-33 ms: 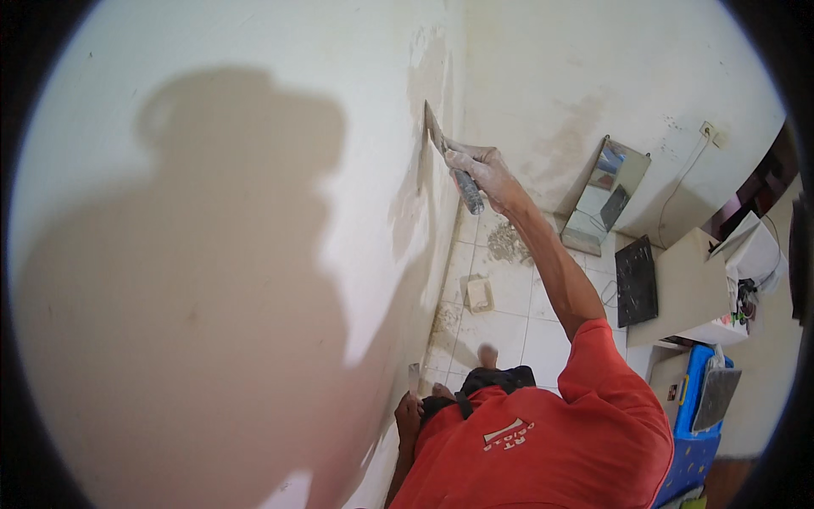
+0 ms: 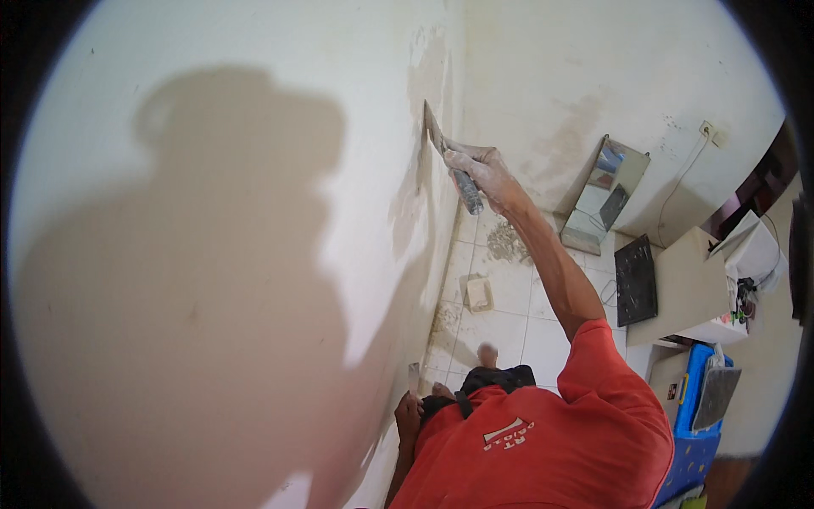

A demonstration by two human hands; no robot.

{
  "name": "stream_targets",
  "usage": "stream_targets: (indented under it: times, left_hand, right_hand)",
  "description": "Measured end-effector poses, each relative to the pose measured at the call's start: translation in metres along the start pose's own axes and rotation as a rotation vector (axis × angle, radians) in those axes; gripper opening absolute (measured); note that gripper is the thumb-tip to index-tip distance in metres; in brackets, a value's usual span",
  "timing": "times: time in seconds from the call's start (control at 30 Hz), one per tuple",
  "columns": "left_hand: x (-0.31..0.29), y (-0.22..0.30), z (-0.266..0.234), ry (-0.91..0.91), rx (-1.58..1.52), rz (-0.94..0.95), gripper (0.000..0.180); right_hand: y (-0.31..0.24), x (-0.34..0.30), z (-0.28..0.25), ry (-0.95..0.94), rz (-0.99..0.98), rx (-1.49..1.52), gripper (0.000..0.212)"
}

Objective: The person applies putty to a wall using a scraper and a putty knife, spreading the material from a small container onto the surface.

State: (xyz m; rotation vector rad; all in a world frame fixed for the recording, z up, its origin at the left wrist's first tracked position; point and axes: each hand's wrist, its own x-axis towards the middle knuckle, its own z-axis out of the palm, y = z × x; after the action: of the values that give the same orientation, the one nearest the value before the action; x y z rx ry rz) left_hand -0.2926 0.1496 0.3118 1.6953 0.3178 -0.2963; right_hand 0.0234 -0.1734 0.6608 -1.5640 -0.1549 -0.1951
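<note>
While a large shadow of a person fills the left half of the frame on a pale wall point(image 2: 254, 102), the right hand point(image 2: 479, 170) reaches up near the top centre, its grip clamped on the handle of a trowel point(image 2: 447, 157). The trowel's blade tip touches the wall just left of the room's corner, and its grey handle slants down and to the right below the fist. Patches of darker, damp-looking plaster point(image 2: 415, 195) run down the wall beneath the blade.

The right arm stretches from the red shirt point(image 2: 551, 441) at the bottom centre up to the trowel. The left hand point(image 2: 409, 416) sits low, at the bottom centre just left of the shirt and close to the wall, with a small flat tool point(image 2: 414, 376) sticking up above it; whether its grip is closed on that tool I cannot tell.

Below the raised hand, the tiled floor point(image 2: 509, 322) shows a heap of grey debris point(image 2: 507, 244) and a small square block point(image 2: 479, 294). A bare foot point(image 2: 487, 355) stands on the tiles lower down. At the right, a mirror point(image 2: 606, 195) leans on the far wall, a dark flat panel point(image 2: 636, 280) leans against a beige cabinet point(image 2: 691, 288), and a blue crate point(image 2: 699, 441) sits at the lower right.
</note>
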Motion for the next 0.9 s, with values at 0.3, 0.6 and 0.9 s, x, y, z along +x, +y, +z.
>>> stream_targets:
  times: [0.3, 0.6, 0.9]
  left_hand:
    - [0.001, -0.003, 0.001, -0.028, -0.011, 0.007, 0.033]
    - [-0.010, 0.008, 0.006, -0.005, -0.045, 0.013, 0.026]
    - [-0.016, 0.002, 0.006, -0.020, -0.081, 0.091, 0.024]
  right_hand:
    - [-0.021, -0.018, 0.015, 0.028, 0.029, 0.024, 0.039]
    - [-0.045, -0.035, 0.031, 0.053, 0.030, 0.023, 0.053]
    - [-0.061, -0.059, 0.042, 0.043, 0.035, -0.065, 0.054]
